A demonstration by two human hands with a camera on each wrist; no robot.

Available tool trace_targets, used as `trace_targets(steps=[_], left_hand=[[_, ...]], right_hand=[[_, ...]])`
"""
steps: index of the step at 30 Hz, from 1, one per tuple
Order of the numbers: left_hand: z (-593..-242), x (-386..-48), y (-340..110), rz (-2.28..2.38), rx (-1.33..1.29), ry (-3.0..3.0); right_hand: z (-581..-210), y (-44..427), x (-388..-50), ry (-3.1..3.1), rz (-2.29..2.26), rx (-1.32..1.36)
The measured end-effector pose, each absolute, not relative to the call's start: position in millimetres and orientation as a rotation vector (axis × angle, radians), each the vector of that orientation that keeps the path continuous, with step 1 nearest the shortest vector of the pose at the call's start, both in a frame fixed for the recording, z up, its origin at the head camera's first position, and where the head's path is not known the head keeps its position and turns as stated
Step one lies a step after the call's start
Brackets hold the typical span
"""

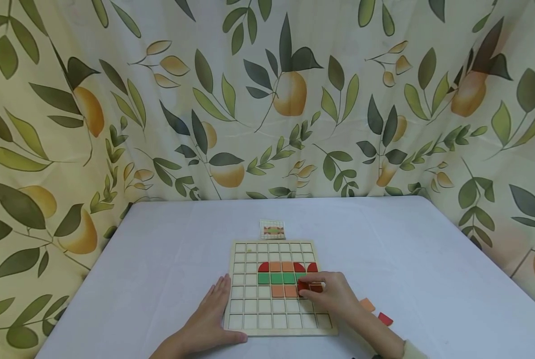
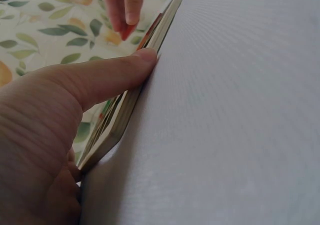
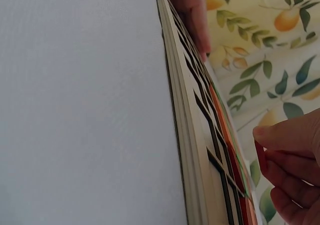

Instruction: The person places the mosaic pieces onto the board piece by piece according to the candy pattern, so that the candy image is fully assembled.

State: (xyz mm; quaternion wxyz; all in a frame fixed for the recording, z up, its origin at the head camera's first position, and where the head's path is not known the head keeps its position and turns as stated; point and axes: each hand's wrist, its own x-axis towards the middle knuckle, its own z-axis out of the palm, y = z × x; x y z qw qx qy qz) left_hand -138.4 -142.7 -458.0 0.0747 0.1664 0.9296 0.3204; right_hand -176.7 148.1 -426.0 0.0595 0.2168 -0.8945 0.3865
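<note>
A wooden grid board [image 1: 249, 306] lies on the table, with red, orange and green tiles [image 1: 276, 278] set in its middle rows. Along the board's left side rests my left hand [image 1: 206, 316], fingers straight, its thumb touching the front edge. My right hand [image 1: 332, 293] is over the right part of the board and pinches a small red tile [image 3: 260, 156] between thumb and fingers. In the right wrist view that tile is held clear of the board. The right fingers hide some of the squares beneath them.
Behind the board, a small pattern card [image 1: 272, 230] shows a coloured grid design. One loose orange tile [image 1: 367, 304] and one loose red tile [image 1: 385, 319] lie beside the right forearm. A leaf-and-fruit patterned curtain [image 1: 258, 99] surrounds the white table [image 1: 173, 239].
</note>
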Motion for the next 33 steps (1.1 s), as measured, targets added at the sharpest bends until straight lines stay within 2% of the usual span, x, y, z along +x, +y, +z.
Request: trace_targets(steps=[14,33], left_hand=[[-458,-139,-142,0.967,0.501,2.781],[-459,-138,-145,0.975,0.532,2.782]], right_hand=[[-430,127,-182,-2.626,1.270,0.871],[-433,103,-183,-2.649,1.224,0.942]])
